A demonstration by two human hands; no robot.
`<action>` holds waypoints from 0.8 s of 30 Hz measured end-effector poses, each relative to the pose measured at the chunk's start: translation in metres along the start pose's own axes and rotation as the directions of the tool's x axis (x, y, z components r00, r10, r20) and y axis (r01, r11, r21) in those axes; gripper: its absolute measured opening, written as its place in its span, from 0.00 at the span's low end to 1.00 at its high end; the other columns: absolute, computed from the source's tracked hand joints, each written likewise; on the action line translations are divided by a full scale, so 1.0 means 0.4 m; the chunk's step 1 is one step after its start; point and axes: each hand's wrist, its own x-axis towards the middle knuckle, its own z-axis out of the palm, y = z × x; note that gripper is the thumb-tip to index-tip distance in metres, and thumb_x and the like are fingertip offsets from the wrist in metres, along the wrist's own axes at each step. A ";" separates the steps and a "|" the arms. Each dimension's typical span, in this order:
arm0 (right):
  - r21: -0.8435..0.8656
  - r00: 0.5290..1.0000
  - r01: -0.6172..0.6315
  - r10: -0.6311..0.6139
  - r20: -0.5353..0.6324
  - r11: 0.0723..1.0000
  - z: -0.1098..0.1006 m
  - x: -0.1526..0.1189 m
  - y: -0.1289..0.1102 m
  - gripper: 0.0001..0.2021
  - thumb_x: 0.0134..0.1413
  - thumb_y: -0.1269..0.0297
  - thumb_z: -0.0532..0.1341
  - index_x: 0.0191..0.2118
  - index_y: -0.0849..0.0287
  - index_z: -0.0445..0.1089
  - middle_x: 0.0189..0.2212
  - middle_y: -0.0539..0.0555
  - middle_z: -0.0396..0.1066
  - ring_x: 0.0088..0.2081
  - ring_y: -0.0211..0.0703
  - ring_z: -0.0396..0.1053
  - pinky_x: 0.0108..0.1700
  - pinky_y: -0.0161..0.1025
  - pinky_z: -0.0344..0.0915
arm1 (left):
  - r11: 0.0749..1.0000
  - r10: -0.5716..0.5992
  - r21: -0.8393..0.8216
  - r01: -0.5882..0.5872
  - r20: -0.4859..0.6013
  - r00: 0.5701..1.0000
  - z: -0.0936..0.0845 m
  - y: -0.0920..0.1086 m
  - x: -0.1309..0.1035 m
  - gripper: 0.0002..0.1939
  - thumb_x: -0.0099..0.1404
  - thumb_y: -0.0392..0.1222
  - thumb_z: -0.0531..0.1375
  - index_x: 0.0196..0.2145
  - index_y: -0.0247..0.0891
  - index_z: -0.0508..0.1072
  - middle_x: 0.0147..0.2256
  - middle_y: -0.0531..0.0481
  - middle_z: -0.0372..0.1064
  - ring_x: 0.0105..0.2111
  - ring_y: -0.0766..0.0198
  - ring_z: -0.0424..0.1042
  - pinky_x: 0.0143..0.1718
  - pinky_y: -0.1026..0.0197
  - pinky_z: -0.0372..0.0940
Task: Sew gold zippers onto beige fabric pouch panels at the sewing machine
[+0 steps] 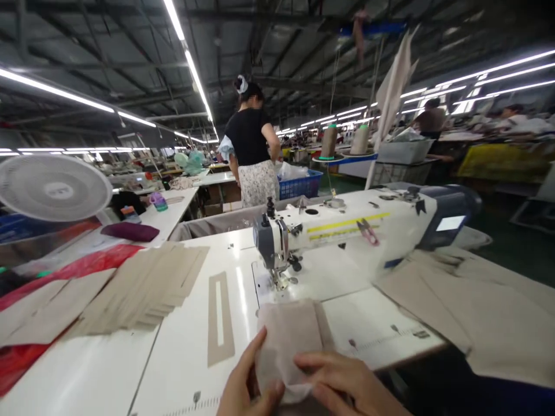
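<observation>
A beige fabric piece [289,329], folded or layered, lies at the front of the white sewing machine [338,231], just before its needle and presser foot [280,280]. My left hand [247,381] grips its left edge, thumb on top and fingers along the side. At the lower right edge, my right hand [342,378] pinches the cloth between thumb and fingers. A flat beige template-like piece with a long slot [212,323] rests on the table left of the fabric.
Overlapping beige cut pieces [147,283] lie at left, beside red plastic [91,260]. More beige cloth [489,312] covers the right side. Small thread snips [368,232] sit on the machine. Thread cones [328,141], a fan [56,188] and a standing person [251,138] are beyond.
</observation>
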 end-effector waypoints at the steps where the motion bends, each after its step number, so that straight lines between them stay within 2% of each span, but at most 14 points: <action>1: 0.026 0.999 -0.006 0.005 0.045 1.000 0.005 -0.008 -0.002 0.11 0.58 0.63 0.56 0.35 0.56 0.76 0.43 0.55 0.74 0.45 0.44 0.71 0.48 0.36 0.67 | 0.998 -0.026 0.050 0.027 -0.022 0.999 -0.006 0.002 -0.011 0.39 0.52 0.53 0.66 0.59 0.39 0.59 0.56 0.41 0.61 0.54 0.48 0.62 0.53 0.55 0.60; 3: 0.045 0.995 -0.032 0.028 0.096 0.998 0.002 -0.026 0.000 0.09 0.57 0.62 0.57 0.34 0.56 0.75 0.43 0.55 0.73 0.47 0.45 0.70 0.50 0.39 0.65 | 0.996 -0.055 0.064 0.060 -0.084 0.995 -0.020 0.011 -0.029 0.41 0.53 0.54 0.64 0.60 0.38 0.56 0.54 0.40 0.63 0.50 0.51 0.66 0.51 0.56 0.62; 6: 0.077 0.982 -0.187 0.185 0.031 0.979 -0.014 -0.039 0.018 0.13 0.60 0.60 0.53 0.31 0.56 0.72 0.39 0.54 0.73 0.42 0.43 0.71 0.45 0.37 0.67 | 0.988 -0.153 -0.041 0.149 -0.172 0.973 -0.036 0.030 -0.033 0.43 0.53 0.59 0.61 0.60 0.36 0.53 0.46 0.40 0.69 0.39 0.55 0.71 0.40 0.57 0.67; 8: 0.052 0.938 -0.336 0.339 -0.066 0.940 -0.017 -0.033 0.041 0.15 0.61 0.59 0.49 0.31 0.57 0.70 0.34 0.54 0.72 0.35 0.41 0.71 0.37 0.35 0.68 | 0.963 -0.262 -0.111 0.244 -0.203 0.943 -0.039 0.043 -0.021 0.40 0.51 0.61 0.60 0.56 0.34 0.60 0.37 0.43 0.72 0.32 0.58 0.71 0.31 0.59 0.68; 11: -0.149 0.855 -0.515 0.493 -0.162 0.844 0.000 -0.006 0.078 0.11 0.56 0.58 0.54 0.33 0.58 0.69 0.25 0.52 0.70 0.26 0.43 0.68 0.30 0.38 0.63 | 0.926 -0.366 -0.157 0.343 -0.150 0.919 -0.031 0.058 0.003 0.29 0.51 0.53 0.62 0.47 0.33 0.69 0.26 0.50 0.71 0.25 0.64 0.69 0.25 0.64 0.64; 12: -0.224 0.846 -0.532 0.503 -0.178 0.816 0.010 0.005 0.088 0.10 0.54 0.58 0.56 0.32 0.58 0.69 0.23 0.51 0.69 0.25 0.44 0.67 0.29 0.39 0.61 | 0.921 -0.376 -0.154 0.358 -0.109 0.920 -0.025 0.063 0.009 0.24 0.50 0.49 0.62 0.44 0.33 0.71 0.24 0.52 0.70 0.23 0.65 0.67 0.24 0.65 0.62; 14: -0.323 0.859 -0.512 0.476 -0.189 0.796 0.032 0.024 0.100 0.09 0.51 0.58 0.59 0.29 0.58 0.68 0.22 0.51 0.68 0.25 0.44 0.66 0.29 0.39 0.58 | 0.917 -0.382 -0.130 0.376 -0.020 0.924 -0.013 0.073 0.017 0.17 0.49 0.41 0.62 0.38 0.34 0.74 0.21 0.54 0.69 0.20 0.68 0.65 0.22 0.68 0.57; 17: -0.352 0.895 -0.444 0.397 -0.201 0.824 0.061 0.043 0.108 0.08 0.50 0.60 0.59 0.26 0.57 0.66 0.23 0.51 0.67 0.26 0.44 0.66 0.29 0.38 0.57 | 0.916 -0.376 -0.127 0.381 0.059 0.925 -0.004 0.090 0.019 0.10 0.49 0.39 0.61 0.30 0.34 0.77 0.20 0.54 0.70 0.19 0.69 0.64 0.23 0.68 0.56; 19: -0.327 0.900 -0.434 0.387 -0.201 0.840 0.072 0.048 0.115 0.07 0.51 0.62 0.58 0.25 0.56 0.65 0.23 0.51 0.66 0.27 0.44 0.66 0.29 0.38 0.57 | 0.910 -0.359 -0.191 0.367 0.077 0.930 -0.008 0.100 0.014 0.10 0.49 0.42 0.63 0.28 0.33 0.77 0.21 0.52 0.71 0.22 0.67 0.66 0.28 0.66 0.59; 22: -0.282 0.901 -0.430 0.385 -0.202 0.858 0.082 0.049 0.125 0.07 0.51 0.65 0.56 0.24 0.56 0.63 0.23 0.50 0.65 0.28 0.44 0.65 0.29 0.38 0.57 | 0.880 -0.343 -0.309 0.360 0.109 0.933 -0.021 0.106 0.005 0.15 0.47 0.46 0.67 0.29 0.32 0.78 0.25 0.48 0.73 0.27 0.64 0.69 0.35 0.64 0.62; 24: -0.269 0.900 -0.427 0.376 -0.222 0.863 0.087 0.048 0.127 0.07 0.50 0.65 0.56 0.23 0.56 0.62 0.23 0.51 0.65 0.28 0.45 0.65 0.29 0.38 0.58 | 0.875 -0.341 -0.325 0.358 0.110 0.933 -0.025 0.104 0.003 0.16 0.46 0.47 0.68 0.29 0.32 0.77 0.26 0.47 0.73 0.28 0.64 0.69 0.36 0.64 0.62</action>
